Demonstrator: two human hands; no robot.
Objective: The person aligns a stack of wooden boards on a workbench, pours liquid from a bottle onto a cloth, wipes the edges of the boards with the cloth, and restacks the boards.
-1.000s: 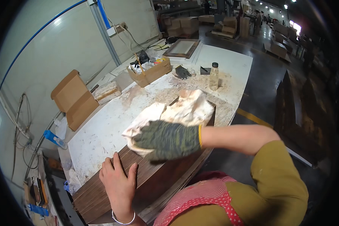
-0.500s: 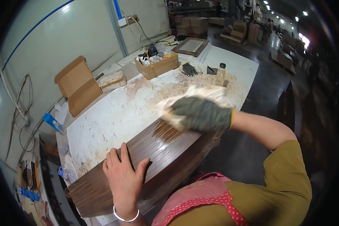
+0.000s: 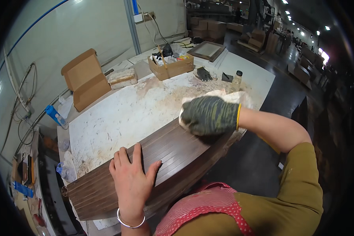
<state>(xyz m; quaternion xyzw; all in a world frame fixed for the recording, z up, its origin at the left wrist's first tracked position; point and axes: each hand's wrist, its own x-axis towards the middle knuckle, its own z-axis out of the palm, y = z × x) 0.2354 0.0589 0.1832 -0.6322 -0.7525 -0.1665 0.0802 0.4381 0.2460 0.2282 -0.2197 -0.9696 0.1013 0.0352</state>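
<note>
Board [image 3: 179, 155]: lay from lower left to centre, dark brown, grooved, with a soft shine.
Left hand [image 3: 133, 179]: was spread flat on it, gripping nothing.
Right hand [image 3: 211, 115]: gloved, was curled around a pale cloth [image 3: 240, 97].

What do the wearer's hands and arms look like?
Left hand: ungloved, thin silver-coloured bangle at the wrist. Right hand: mottled green-and-black knit glove, yellow cuff edge. Olive sleeve ends near the right elbow; left sleeve out of view.
</note>
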